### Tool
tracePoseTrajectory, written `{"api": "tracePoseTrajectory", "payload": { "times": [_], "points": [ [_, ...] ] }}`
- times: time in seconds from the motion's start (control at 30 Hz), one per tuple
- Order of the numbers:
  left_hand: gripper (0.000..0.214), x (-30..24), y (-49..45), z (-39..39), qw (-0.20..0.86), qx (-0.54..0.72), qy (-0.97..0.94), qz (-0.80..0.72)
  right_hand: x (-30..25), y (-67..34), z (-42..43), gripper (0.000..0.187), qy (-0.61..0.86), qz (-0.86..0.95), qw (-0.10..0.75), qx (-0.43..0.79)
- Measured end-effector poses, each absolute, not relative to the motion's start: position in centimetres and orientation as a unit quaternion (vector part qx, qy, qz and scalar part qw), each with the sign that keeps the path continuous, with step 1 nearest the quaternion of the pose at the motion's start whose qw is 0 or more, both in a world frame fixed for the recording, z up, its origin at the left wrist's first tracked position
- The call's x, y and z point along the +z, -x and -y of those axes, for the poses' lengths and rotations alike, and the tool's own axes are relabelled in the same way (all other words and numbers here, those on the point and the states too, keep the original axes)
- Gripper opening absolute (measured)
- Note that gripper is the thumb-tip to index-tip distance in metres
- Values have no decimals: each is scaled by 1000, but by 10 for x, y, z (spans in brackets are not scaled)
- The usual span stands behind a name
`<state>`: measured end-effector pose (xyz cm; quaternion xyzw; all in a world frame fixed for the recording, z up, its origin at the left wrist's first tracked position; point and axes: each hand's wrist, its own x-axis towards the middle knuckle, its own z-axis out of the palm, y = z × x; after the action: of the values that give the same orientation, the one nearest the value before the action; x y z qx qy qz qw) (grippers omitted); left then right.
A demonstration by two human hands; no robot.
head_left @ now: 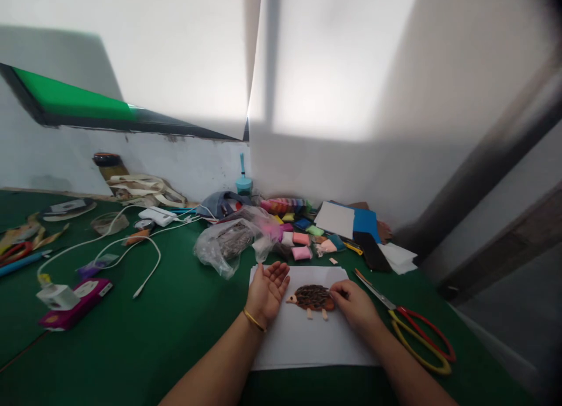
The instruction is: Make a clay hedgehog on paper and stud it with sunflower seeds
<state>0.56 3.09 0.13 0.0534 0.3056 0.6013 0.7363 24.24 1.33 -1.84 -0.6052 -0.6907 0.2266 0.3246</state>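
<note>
On a stack of white paper [307, 350] lies a small hedgehog figure [313, 297] with dark brown spines, a tan snout and short pale legs. My left hand [267, 292], with a gold bangle [253, 319] at its wrist, rests palm up at the paper's left side. Its fingers are loosely curled and apart, and I make out nothing held there. At the hedgehog's rear end, the thumb and fingertips of my right hand [355, 303] are pinched together. Whatever may be between them is too small or hidden to name.
Large scissors [408, 324] with red and yellow handles lie right of the paper. Beyond it are coloured clay packets [301, 252], a clear plastic bag [232, 242] and a black phone [371, 251]. White cables [153, 259] and a magenta box [76, 305] lie on the green table [175, 335].
</note>
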Motion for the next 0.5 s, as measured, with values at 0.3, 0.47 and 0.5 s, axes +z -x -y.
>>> {"api": "tracePoseTrajectory", "payload": {
  "times": [0.3, 0.47, 0.5],
  "points": [
    [39, 1, -5, -32, 736, 600, -54, -308, -20, -240, -11, 16, 610, 682, 327, 237],
    [40, 0, -5, -32, 737, 599, -57, -308, -20, -237, -13, 15, 604, 687, 332, 230],
    [40, 0, -5, -32, 737, 599, -57, -308, -19, -237, -13, 15, 604, 690, 328, 228]
  ]
}}
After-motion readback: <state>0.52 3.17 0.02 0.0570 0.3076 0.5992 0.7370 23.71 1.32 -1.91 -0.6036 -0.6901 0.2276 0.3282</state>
